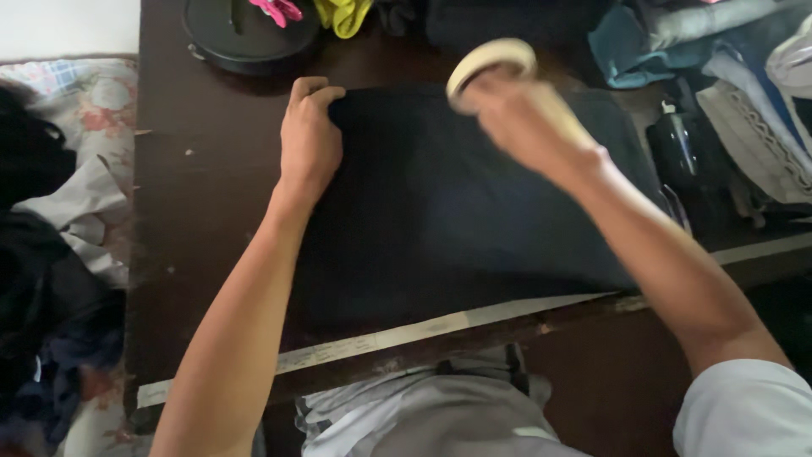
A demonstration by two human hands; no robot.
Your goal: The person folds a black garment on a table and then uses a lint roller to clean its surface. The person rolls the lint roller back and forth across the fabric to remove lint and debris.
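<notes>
On the dark table [194, 211] a folded black cloth [457, 220] lies flat, its near edge just short of the pale strip along the table's front edge [406, 332]. Left hand [309, 144] presses the cloth's far left corner, fingers curled over the edge. Right hand [516, 118], blurred, has its grip clenched around a cream-coloured tool [495, 61] above the cloth's far edge. Bare tabletop stays open at left; piled clothes [744, 93] crowd the right side.

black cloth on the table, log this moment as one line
left hand: pressing black cloth corner | right hand: holding pale roll, blurred | table: dark wood
</notes>
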